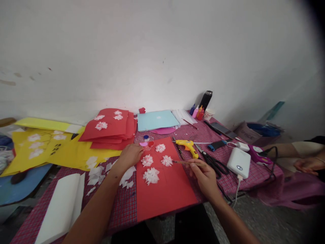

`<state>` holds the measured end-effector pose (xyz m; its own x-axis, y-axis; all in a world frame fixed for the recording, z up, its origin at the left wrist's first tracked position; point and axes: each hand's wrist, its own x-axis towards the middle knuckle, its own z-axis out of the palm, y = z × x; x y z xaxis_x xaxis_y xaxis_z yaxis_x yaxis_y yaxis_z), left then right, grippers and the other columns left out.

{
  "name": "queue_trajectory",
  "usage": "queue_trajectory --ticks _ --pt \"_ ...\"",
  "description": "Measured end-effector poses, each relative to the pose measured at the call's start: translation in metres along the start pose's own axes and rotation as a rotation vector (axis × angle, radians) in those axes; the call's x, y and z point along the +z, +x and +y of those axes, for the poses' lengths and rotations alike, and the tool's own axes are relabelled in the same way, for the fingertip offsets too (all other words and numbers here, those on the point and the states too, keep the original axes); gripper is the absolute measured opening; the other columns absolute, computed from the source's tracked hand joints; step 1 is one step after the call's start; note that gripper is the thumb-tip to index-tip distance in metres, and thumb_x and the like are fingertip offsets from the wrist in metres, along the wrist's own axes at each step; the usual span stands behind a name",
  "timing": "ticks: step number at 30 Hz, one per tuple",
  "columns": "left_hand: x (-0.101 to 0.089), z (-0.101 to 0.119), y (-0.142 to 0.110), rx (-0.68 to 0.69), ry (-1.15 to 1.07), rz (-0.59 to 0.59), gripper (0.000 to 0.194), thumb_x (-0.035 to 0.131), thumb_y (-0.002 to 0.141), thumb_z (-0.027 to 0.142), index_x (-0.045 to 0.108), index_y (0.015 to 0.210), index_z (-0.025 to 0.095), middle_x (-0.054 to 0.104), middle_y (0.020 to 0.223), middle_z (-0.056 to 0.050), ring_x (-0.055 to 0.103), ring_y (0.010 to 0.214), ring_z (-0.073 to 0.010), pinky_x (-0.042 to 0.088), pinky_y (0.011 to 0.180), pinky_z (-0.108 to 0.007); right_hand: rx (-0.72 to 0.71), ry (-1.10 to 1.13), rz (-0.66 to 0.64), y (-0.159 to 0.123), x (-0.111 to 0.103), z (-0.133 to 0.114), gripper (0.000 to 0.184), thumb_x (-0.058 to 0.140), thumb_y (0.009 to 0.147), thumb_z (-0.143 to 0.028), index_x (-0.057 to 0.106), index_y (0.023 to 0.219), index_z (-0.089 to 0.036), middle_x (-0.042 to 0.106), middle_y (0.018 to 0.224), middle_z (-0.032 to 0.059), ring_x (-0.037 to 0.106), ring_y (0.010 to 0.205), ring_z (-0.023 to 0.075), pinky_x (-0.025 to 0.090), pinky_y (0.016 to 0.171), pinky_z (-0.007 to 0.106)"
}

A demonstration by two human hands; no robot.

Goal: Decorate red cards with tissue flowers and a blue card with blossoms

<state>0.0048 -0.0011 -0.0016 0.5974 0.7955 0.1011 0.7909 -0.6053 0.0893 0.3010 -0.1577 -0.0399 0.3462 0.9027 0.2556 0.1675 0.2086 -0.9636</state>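
Observation:
A red paper sheet (162, 193) lies in front of me on the checked tablecloth, with several white tissue flowers (151, 175) stuck on it. My right hand (204, 176) pinches a thin paintbrush (186, 163) whose tip touches the flower at the sheet's right side (167, 160). My left hand (130, 155) rests with curled fingers on the sheet's upper left corner, next to a small paint palette (146, 141) with pink, blue and red dabs.
A yellow glue gun (188, 146), black scissors (213, 162), a white power bank (239, 162), paint bottles (197, 112) and a black flask (205, 100) lie to the right. Red flower sheets (111, 127), yellow sheets (50, 145) and white paper (61, 206) cover the left. Another person's arm (299, 156) is at far right.

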Motion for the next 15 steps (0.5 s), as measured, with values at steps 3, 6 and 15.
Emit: queue_trajectory --ticks 3,6,15 --pt "0.0005 -0.0005 0.0004 -0.011 -0.011 -0.005 0.025 0.046 0.093 0.027 0.069 0.086 0.02 0.07 0.091 -0.009 0.062 0.091 -0.0227 0.045 0.084 -0.035 0.021 -0.003 -0.025 0.0009 0.0006 -0.0012 0.025 0.062 0.089 -0.039 0.069 0.098 -0.017 0.07 0.081 0.0055 0.054 0.053 0.0124 0.044 0.05 0.026" --pt "0.0023 -0.0017 0.0009 -0.012 -0.004 -0.005 0.027 0.044 0.094 0.028 0.068 0.084 0.02 0.07 0.091 -0.009 0.063 0.09 -0.0223 0.045 0.082 -0.034 0.026 -0.016 -0.029 0.0018 0.0011 -0.0014 0.024 0.062 0.089 -0.039 0.069 0.098 -0.017 0.069 0.081 0.0058 0.054 0.054 0.0125 0.043 0.05 0.026" --pt "0.0034 -0.0017 0.001 -0.011 -0.018 0.007 0.024 0.046 0.094 0.027 0.066 0.082 0.02 0.069 0.091 -0.008 0.062 0.089 -0.0219 0.044 0.081 -0.033 0.033 0.043 -0.02 0.0007 -0.0009 0.0031 0.02 0.063 0.089 -0.036 0.068 0.094 -0.017 0.066 0.079 0.0038 0.053 0.054 0.0116 0.041 0.051 0.025"
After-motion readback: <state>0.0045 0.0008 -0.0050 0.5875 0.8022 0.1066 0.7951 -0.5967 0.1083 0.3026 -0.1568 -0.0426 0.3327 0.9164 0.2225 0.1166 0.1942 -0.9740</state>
